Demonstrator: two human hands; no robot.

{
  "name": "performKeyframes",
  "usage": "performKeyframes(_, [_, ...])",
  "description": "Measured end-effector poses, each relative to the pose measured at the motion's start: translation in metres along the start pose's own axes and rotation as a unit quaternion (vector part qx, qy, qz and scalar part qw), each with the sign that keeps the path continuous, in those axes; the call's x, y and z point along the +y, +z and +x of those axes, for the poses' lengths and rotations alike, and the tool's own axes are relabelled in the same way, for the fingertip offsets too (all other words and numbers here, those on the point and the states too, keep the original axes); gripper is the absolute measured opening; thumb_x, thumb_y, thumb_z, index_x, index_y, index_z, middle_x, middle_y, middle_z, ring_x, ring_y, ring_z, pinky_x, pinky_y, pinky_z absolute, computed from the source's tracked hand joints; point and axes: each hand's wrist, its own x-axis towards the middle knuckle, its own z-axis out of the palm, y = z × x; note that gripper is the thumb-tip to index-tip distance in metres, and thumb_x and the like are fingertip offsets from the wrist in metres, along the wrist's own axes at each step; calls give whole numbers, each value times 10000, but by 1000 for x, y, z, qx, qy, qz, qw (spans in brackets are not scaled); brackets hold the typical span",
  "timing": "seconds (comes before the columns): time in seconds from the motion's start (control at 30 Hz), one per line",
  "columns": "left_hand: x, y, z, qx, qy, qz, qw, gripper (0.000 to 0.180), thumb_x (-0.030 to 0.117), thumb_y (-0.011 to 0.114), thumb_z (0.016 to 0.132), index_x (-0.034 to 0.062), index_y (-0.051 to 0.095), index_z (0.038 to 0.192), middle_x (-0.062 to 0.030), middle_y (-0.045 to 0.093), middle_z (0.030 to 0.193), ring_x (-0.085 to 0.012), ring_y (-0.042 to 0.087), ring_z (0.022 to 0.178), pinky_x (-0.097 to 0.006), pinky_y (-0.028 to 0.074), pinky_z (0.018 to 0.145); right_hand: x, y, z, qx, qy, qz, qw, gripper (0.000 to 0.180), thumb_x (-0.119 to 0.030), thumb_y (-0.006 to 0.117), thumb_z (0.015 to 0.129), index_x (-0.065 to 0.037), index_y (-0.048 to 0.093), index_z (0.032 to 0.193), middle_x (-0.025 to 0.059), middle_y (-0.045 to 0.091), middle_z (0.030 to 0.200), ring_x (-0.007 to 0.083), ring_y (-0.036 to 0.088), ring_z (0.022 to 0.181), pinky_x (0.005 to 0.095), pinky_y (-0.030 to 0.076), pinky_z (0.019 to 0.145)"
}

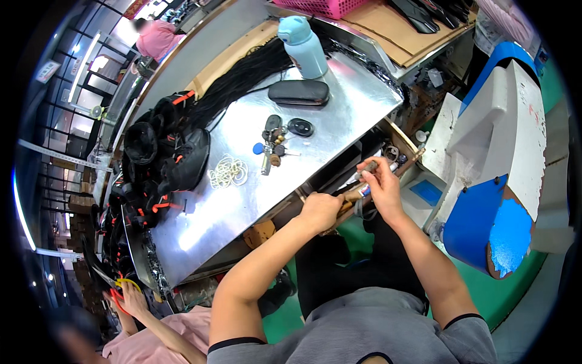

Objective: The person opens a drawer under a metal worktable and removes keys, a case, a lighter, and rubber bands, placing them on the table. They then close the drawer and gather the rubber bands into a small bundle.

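Note:
My left hand (321, 210) is closed at the front of a pulled-out drawer (402, 137) under the metal-topped table. What its fingers grip is hidden. Over the drawer's right part, my right hand (382, 185) pinches a small brownish-grey lump (370, 165) between thumb and fingers; its kind is too small to tell. Between my hands lies a tan handle-like piece (351, 196), its other end out of sight. Small odds and ends, among them a ring-shaped item (391, 151), lie inside the drawer.
On the metal tabletop (345, 115) are a blue bottle (303, 50), black case (298, 93), keys (276, 141), pale elastic loops (228, 171), black cords (236, 79) and black shoes (185, 161). A white-and-blue machine (503, 121) stands right. At lower left, a co-worker's hand (134, 301) holds scissors (116, 290).

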Motion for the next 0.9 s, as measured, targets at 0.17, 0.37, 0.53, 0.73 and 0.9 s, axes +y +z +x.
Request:
performKeyframes(0.17, [-8,-29,-12,204,-7,-93,974,157,153,654,805,45,631,917,-126,623,876,-314,601,863,-414,492,743,5,-3,1,0,7,-4,1000,197,13,515,917,-9,498,1112,78,639,992,115,609,860,270,514,776])
performKeyframes(0.37, [-89,-56,-11,462,-187,-5,867,216,133,662,808,11,576,964,-143,597,874,-309,583,814,-397,461,732,-1,-4,1,-11,5,-19,1000,190,10,515,916,-6,502,1105,73,636,989,116,608,864,272,523,776])
performKeyframes(0.53, [-123,-54,0,331,-307,-207,868,250,161,690,767,24,600,955,-141,656,844,-312,640,770,-396,499,714,-1,-3,0,-22,15,-19,999,202,15,510,919,-13,494,1119,81,636,1007,115,605,850,256,509,769])
performKeyframes(0.73, [-98,-66,-8,436,-149,-474,751,152,35,651,838,24,605,982,0,607,783,-71,535,677,-223,446,638,6,1,0,36,-18,12,999,177,-9,512,934,-30,499,1110,64,637,1019,123,634,840,249,506,727])
performKeyframes(0.9, [-41,-100,-32,415,-36,-522,745,176,5,627,862,26,579,1030,3,592,864,-64,537,798,-207,434,726,2,-4,2,78,-23,133,988,185,-18,501,947,-34,488,1130,96,615,1073,143,613,929,264,519,795])
